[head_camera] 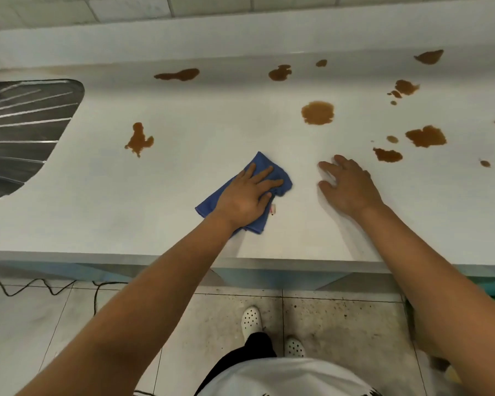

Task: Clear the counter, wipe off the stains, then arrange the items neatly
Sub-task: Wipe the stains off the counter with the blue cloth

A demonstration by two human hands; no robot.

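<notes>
A blue cloth (269,170) lies on the white counter (126,212) near its front edge. My left hand (246,192) presses flat on the cloth, fingers spread and pointing up and to the right. My right hand (347,185) rests palm down on the bare counter to the right of the cloth, holding nothing. Several brown stains mark the counter: one at the left (139,140), a round one (317,112) beyond my right hand, one near the back wall (179,75), and a cluster at the right (425,136).
A steel sink drainboard (20,132) is set into the counter at the left. A tiled wall (212,7) rises behind the counter. Below the front edge are floor tiles, a black cable (49,287) and my white shoes (251,320).
</notes>
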